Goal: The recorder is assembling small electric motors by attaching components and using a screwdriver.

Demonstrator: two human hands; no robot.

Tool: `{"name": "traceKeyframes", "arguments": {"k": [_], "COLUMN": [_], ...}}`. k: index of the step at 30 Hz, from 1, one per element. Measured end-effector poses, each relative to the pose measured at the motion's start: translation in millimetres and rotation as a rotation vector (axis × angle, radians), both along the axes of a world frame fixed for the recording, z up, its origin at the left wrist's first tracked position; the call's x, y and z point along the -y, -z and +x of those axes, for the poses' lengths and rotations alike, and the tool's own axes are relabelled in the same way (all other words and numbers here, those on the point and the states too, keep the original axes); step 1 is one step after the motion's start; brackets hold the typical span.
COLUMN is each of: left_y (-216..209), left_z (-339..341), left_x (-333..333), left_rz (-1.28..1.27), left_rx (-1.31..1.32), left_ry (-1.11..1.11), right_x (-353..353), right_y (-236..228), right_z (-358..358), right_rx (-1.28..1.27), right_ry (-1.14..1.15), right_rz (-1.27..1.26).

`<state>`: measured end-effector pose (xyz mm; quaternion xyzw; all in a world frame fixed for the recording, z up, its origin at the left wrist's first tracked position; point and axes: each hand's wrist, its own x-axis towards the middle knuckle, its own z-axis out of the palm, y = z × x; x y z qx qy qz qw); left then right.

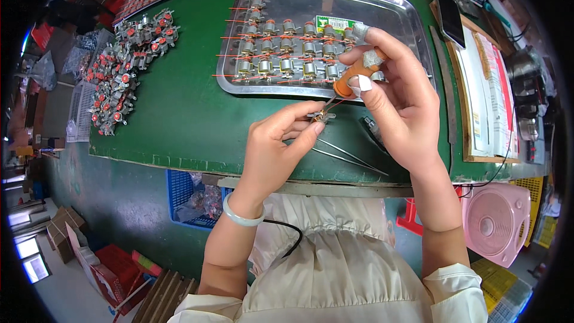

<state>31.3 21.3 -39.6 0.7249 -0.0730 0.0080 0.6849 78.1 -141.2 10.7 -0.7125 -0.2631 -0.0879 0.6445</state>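
Observation:
My left hand (276, 137) pinches a small metal part with protruding tabs (323, 117) above the near edge of the green table. My right hand (402, 98) is closed round the orange-brown handle of a thin-shafted tool (344, 88), its kind unclear. That shaft slants down to the part, and a red wire shows beside it. Grey tape wraps some right fingertips, and a white wrap covers the thumb tip. Beyond both hands, a metal tray (229, 87) holds rows of small silver motors (287, 67) with red wires. Metal tweezers (353, 161) lie below my left hand.
A heap of metal parts with red pieces (122, 84) lies on the table's left. At the right are a phone (449, 19) and papers on a board (487, 96). A dark tool (372, 128) lies near my right hand. Below stand a blue crate (179, 197) and a pink fan (493, 221).

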Motion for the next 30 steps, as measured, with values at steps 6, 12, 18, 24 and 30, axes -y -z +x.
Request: {"name": "traceKeyframes", "arguments": {"k": [6, 12, 18, 24, 30], "left_y": [3.0, 3.6, -0.5, 0.4, -1.4], "left_z": [1.5, 2.4, 1.3, 0.9, 0.7], "left_x": [1.2, 1.6, -1.2, -0.4, 1.7], "left_rz": [-0.072, -0.088, -0.011, 0.013, 0.004], "left_rx": [0.009, 0.014, -0.019, 0.006, 0.004], "left_ry": [-0.051, -0.051, 0.007, -0.004, -0.017], "right_x": [3.7, 4.4, 9.1, 8.3, 2.8], "right_y": [-1.9, -5.8, -6.6, -9.4, -13.6], "right_z": [6.4, 9.5, 20.8, 21.8, 21.3], "right_rx": [-0.012, -0.097, -0.248, -0.334, -0.099], "right_ry": [-0.104, -0.156, -0.29, -0.28, -0.084], "right_rz": [-0.068, -0.032, 0.069, 0.078, -0.287]}}
